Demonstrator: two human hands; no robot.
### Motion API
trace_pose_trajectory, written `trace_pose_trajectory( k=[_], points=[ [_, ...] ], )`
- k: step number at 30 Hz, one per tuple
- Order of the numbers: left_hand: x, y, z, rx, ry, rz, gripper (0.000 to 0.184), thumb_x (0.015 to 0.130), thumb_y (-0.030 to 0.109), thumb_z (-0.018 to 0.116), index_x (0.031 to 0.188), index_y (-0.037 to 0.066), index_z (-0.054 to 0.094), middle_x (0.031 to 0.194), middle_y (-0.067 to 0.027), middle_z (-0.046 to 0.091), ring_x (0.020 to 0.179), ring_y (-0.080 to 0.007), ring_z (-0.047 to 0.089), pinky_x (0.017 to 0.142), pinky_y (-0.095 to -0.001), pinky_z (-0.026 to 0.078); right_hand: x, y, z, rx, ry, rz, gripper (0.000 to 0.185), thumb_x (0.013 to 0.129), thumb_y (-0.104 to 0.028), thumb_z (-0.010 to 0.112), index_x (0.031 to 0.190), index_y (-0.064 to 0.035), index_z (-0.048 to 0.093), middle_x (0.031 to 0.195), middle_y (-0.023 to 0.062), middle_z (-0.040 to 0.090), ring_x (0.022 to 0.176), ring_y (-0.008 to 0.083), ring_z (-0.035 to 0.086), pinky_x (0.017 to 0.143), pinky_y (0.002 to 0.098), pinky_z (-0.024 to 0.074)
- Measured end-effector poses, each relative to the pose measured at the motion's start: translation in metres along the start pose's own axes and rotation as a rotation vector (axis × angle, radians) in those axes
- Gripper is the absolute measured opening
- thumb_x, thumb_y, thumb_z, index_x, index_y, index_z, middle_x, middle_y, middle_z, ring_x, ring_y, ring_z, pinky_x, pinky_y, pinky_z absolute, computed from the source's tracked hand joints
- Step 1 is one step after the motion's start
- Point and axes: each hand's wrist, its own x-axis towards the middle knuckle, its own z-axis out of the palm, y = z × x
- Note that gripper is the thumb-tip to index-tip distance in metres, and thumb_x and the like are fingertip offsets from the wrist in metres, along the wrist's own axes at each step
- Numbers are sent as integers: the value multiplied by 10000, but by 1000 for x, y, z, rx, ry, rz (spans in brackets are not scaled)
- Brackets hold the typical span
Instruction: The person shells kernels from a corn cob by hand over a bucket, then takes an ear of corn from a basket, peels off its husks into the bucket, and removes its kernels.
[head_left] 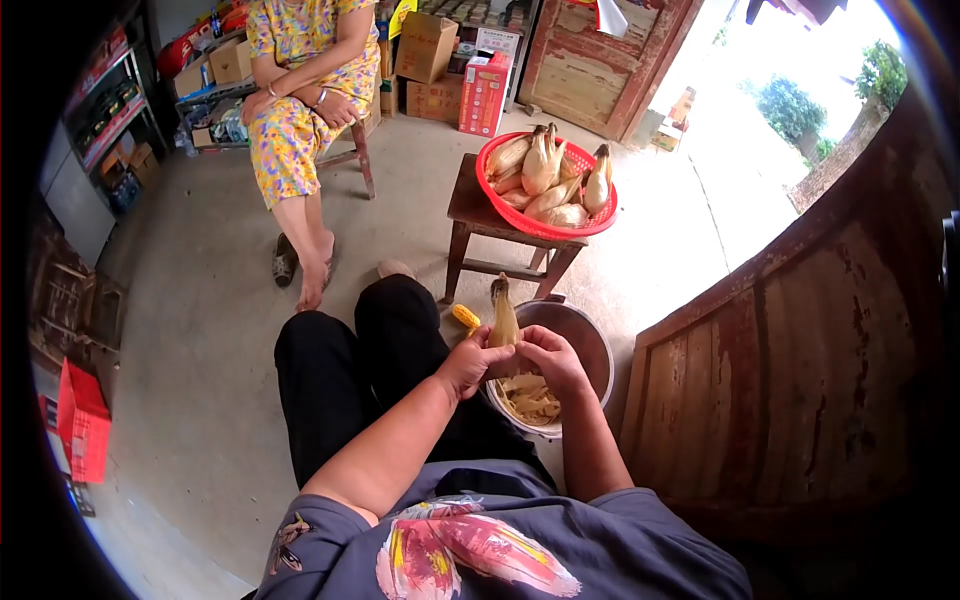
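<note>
An ear of corn in its dry husk (504, 318) stands upright between my hands, its dark silk end at the top. My left hand (468, 364) pinches the husk on one side. From the other side my right hand (552, 358) grips it with thumb and fingers. Below them is a metal basin (590, 345) with loose husk pieces (530, 400) inside. A bare yellow corn cob (465, 316) shows just beyond my left hand; whether it touches the hand I cannot tell.
A red plastic basket (520, 228) of husked-over corn ears sits on a wooden stool (470, 200) ahead. Another person (310, 100) sits at the upper left with crossed arms. A worn wooden door (770, 370) stands close on my right. Cardboard boxes (425, 50) are stacked behind.
</note>
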Motion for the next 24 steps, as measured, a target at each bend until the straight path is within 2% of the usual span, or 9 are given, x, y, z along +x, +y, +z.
trace_pose_trajectory(
  k=[9,11,12,16,18,21,22,23,24],
  points=[
    [8,-12,-3,71,58,49,369,938,111,588,1278,54,457,1114,-78,597,1019,-187,589,921,-314,466,10,38,-12,-419,85,-113,45,867,-71,625,885,-34,608,745,15,610,654,105,576,611,245,469],
    [7,-12,-3,96,76,88,328,948,118,573,1251,66,459,1058,-75,592,974,-195,598,880,-352,501,15,48,-17,-940,426,-493,45,819,-56,641,831,-34,604,718,103,625,648,207,611,618,309,493],
    [7,-11,-5,97,76,88,328,948,118,573,1251,66,459,1058,-75,592,974,-195,598,880,-352,501,14,51,-24,-894,475,-377,48,779,-46,648,804,-34,608,722,159,619,674,296,620,635,354,503],
    [1,0,-7,-104,82,-13,255,951,145,564,1185,91,478,967,-84,576,907,-218,606,772,-422,547,12,112,-76,-1023,522,-192,93,786,-131,653,815,-48,623,757,152,648,715,318,638,659,394,505],
    [2,1,-8,-176,74,-14,246,950,168,562,1173,98,484,958,-99,578,891,-236,607,758,-441,549,0,143,-97,-1133,524,223,158,783,-194,663,896,-83,668,851,148,681,793,305,661,721,387,516],
    [4,2,-8,-224,63,-35,240,938,125,526,1172,92,485,983,-111,585,913,-246,604,775,-456,544,-20,165,-105,-1153,569,387,227,786,-225,667,985,-117,691,944,139,694,859,295,668,779,362,521],
    [5,1,-10,-224,66,-40,240,938,125,526,1172,92,485,983,-111,585,913,-246,604,775,-456,544,-20,165,-109,-1116,539,374,264,807,-230,660,1045,-119,685,981,138,693,902,277,672,812,340,521],
    [6,0,-13,-281,17,-37,257,920,101,505,1177,90,483,996,-115,588,928,-250,602,784,-461,541,-19,168,-110,-1007,558,200,237,845,-215,651,1040,-83,678,924,114,708,827,227,681,752,315,530],
    [7,-3,-14,-337,-35,-35,279,903,77,483,1182,88,481,1010,-119,591,943,-253,601,793,-466,538,-16,169,-114,-761,493,208,248,847,-203,649,1052,-64,671,929,108,704,812,203,674,732,314,533]
  ],
)
